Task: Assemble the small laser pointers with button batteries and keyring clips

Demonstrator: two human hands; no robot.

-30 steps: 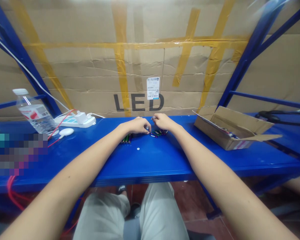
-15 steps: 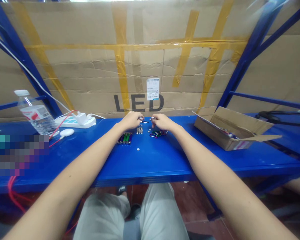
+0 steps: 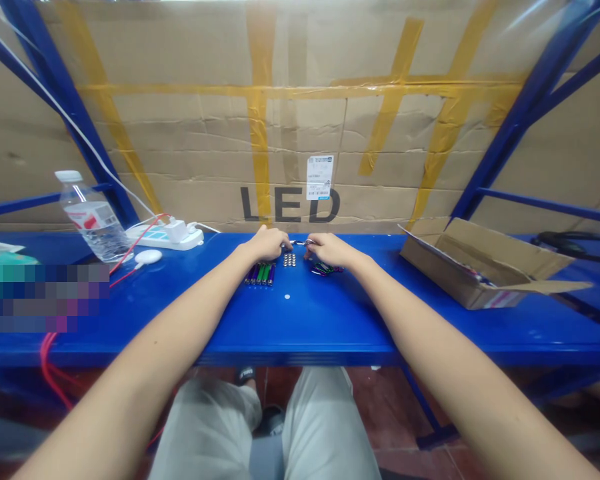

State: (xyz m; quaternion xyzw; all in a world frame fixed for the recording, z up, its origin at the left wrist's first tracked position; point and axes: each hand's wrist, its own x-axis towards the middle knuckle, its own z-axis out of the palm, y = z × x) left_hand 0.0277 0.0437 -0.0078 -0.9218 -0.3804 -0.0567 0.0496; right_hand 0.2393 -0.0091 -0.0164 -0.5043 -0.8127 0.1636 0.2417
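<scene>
Both my arms reach out over a blue metal table [image 3: 300, 320]. My left hand [image 3: 269, 244] and my right hand [image 3: 329, 249] sit close together at the far side, fingers curled in a pinch on a small silvery metal piece [image 3: 297, 243] held between them. Just in front of them lies a cluster of small round button cells [image 3: 289, 259]. A row of short coloured tubes [image 3: 261, 273], green and purple, lies under my left wrist. A little heap of coloured carabiner clips [image 3: 325, 269] lies under my right wrist. A single white disc [image 3: 287, 297] rests nearer to me.
An open cardboard box [image 3: 480, 263] stands at the right. At the left are a water bottle [image 3: 91, 217], a white power strip [image 3: 166, 235] with red and white cables, and a white oval object [image 3: 148, 257]. A taped cardboard wall marked LED closes the back.
My left hand has lifted off the button cells and moved back to meet my right hand on the small metal piece. The camera has shifted slightly left.
</scene>
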